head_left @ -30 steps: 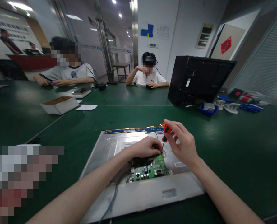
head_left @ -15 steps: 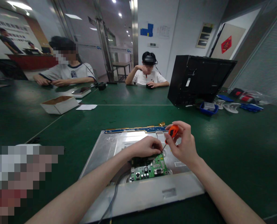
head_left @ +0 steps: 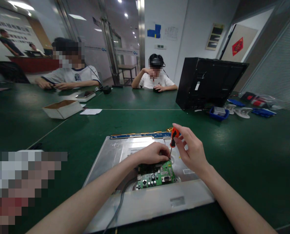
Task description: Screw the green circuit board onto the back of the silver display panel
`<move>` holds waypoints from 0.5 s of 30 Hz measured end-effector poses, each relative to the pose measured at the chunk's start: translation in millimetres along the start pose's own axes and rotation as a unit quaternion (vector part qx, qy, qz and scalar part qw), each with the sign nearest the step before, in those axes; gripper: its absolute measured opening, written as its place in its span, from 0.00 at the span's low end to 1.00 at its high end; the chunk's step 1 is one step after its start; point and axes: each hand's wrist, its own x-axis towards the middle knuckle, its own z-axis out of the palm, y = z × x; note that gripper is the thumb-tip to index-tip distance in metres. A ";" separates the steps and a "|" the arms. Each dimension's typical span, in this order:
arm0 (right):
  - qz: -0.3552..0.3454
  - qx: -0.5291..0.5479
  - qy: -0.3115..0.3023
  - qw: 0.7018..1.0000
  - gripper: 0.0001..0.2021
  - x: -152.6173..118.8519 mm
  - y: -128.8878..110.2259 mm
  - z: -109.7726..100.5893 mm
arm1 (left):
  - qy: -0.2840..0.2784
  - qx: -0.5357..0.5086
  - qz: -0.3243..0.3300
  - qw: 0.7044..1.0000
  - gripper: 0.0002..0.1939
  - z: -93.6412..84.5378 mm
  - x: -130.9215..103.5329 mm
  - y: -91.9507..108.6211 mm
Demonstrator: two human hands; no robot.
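Observation:
My right hand (head_left: 190, 146) grips a small screwdriver (head_left: 174, 134) by its orange and black handle. The shaft points down, its tip by the far corner of a green circuit board (head_left: 157, 177). Close beside the tip is my left hand (head_left: 154, 152), fingers bent and pinched together over the board's far edge; what they hold, if anything, is hidden. The board lies on a silver metal display panel (head_left: 117, 149) with a blue strip board (head_left: 135, 136) along its far edge. A dark cable (head_left: 119, 208) runs from the board toward me.
A black monitor housing (head_left: 208, 81) stands at the back right, near a blue tray (head_left: 218, 113) and blue gloves (head_left: 264, 112). At left are a white open box (head_left: 63, 110) and paper (head_left: 91, 111). Two people (head_left: 157, 76) sit across the green table (head_left: 244, 162).
The screwdriver has tipped from a slant to nearly upright, its handle shifting left. My right fingers have moved and straightened with it; my left hand stays in place.

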 end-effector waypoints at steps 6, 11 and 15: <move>0.028 0.021 0.019 0.999 0.18 -4.5 3.6 2.4 | 0.001 0.004 0.002 1.000 0.03 -0.1 -0.1 -0.8; 0.050 0.032 0.043 0.997 0.16 -6.9 5.7 5.3 | 0.002 0.007 0.003 1.000 0.04 0.0 -0.1 -0.5; 0.056 0.050 0.047 0.996 0.17 -7.3 5.5 6.7 | 0.002 0.007 0.004 1.000 0.04 0.2 0.0 -0.8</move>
